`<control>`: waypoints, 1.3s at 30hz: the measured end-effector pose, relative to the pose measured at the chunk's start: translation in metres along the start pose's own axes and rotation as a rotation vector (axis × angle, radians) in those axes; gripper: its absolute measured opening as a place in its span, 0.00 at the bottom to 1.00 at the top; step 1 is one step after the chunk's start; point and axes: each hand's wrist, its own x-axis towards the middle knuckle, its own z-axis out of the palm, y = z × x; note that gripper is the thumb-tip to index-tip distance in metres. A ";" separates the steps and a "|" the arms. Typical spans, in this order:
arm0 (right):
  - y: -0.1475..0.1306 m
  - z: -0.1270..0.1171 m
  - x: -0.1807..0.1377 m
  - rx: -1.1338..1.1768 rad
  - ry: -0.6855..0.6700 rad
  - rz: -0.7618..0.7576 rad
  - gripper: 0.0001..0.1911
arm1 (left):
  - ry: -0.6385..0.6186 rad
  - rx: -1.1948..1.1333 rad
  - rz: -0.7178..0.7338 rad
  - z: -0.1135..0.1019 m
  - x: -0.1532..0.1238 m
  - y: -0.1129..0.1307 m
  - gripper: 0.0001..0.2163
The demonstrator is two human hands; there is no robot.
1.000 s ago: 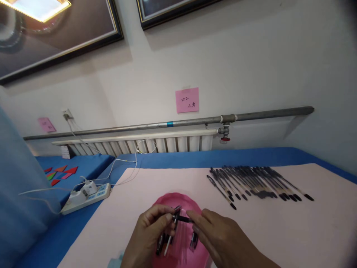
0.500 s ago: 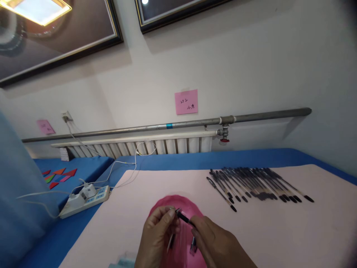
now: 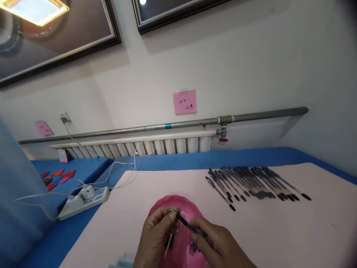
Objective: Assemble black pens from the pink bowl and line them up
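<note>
Pen (image 3: 182,219), slim, partly black, slants, pinched by left grip (image 3: 155,235) and right grip (image 3: 216,238).

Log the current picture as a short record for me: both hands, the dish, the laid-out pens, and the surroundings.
Left hand: fingertips pinch one end of a pen
Right hand: grips the same pen farther along
Dish: pink, beneath the hands; a clear-ended piece lies inside
Row of pens: dark, slanted, some overlapping, to the right of the dish
Surface: pale pink sheet over blue cloth
Power strip: white, left of the sheet, plugs inserted
Wall: pink note above a pipe and radiator
</note>
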 end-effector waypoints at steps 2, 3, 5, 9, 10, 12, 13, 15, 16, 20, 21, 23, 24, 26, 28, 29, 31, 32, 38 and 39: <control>0.002 0.002 0.000 0.156 -0.017 0.086 0.06 | -0.029 -0.017 -0.004 0.002 -0.001 0.001 0.10; 0.003 0.003 0.000 0.266 -0.035 0.148 0.06 | -0.050 -0.021 -0.003 0.003 -0.002 0.002 0.10; 0.004 0.006 0.001 0.491 -0.082 0.264 0.05 | -0.094 -0.037 0.001 0.005 -0.004 0.003 0.10; 0.004 0.010 0.002 0.619 -0.098 0.314 0.06 | -0.107 -0.105 0.003 0.009 -0.007 0.005 0.11; 0.003 0.011 0.002 0.582 -0.076 0.293 0.06 | -0.086 -0.131 0.000 0.009 -0.007 0.005 0.12; 0.003 0.011 0.003 0.472 -0.032 0.244 0.05 | -0.043 -0.168 -0.007 0.009 -0.006 0.004 0.12; 0.003 0.011 0.003 0.412 -0.018 0.223 0.05 | -0.029 -0.171 -0.010 0.009 -0.005 0.003 0.12; 0.002 0.010 0.002 0.310 -0.015 0.184 0.05 | -0.021 -0.143 -0.005 0.007 -0.004 0.001 0.11; 0.002 0.010 0.001 0.274 -0.019 0.167 0.05 | -0.018 -0.121 0.000 0.007 -0.003 -0.001 0.12; 0.002 0.010 0.000 0.251 -0.028 0.143 0.06 | 0.018 -0.082 -0.002 0.005 -0.001 -0.006 0.13; 0.002 0.010 0.000 0.278 -0.031 0.161 0.05 | 0.014 -0.086 -0.004 0.005 -0.001 -0.007 0.13; 0.003 0.011 0.001 0.373 -0.035 0.219 0.05 | 0.000 -0.104 0.002 0.007 -0.002 -0.006 0.11; 0.004 0.011 0.002 0.433 -0.045 0.252 0.05 | -0.008 -0.119 0.006 0.008 -0.003 -0.004 0.11; 0.004 0.011 0.003 0.542 -0.075 0.304 0.05 | -0.027 -0.172 0.010 0.011 -0.004 -0.003 0.12; 0.003 0.011 0.003 0.578 -0.080 0.325 0.06 | -0.040 -0.246 -0.009 0.013 -0.005 -0.002 0.13; 0.002 0.011 0.002 0.570 -0.074 0.325 0.06 | -0.039 -0.274 -0.024 0.014 -0.005 -0.002 0.14; 0.001 0.011 0.000 0.534 -0.060 0.324 0.06 | -0.027 -0.285 -0.033 0.015 -0.004 -0.004 0.13; 0.000 0.011 0.000 0.516 -0.064 0.326 0.06 | -0.022 -0.273 -0.026 0.016 -0.004 -0.005 0.11; 0.004 0.009 0.003 0.534 -0.089 0.308 0.07 | -0.111 -0.240 -0.010 0.013 -0.001 -0.006 0.09; 0.005 0.008 0.003 0.544 -0.092 0.289 0.07 | -0.131 -0.249 -0.018 0.013 0.000 -0.006 0.11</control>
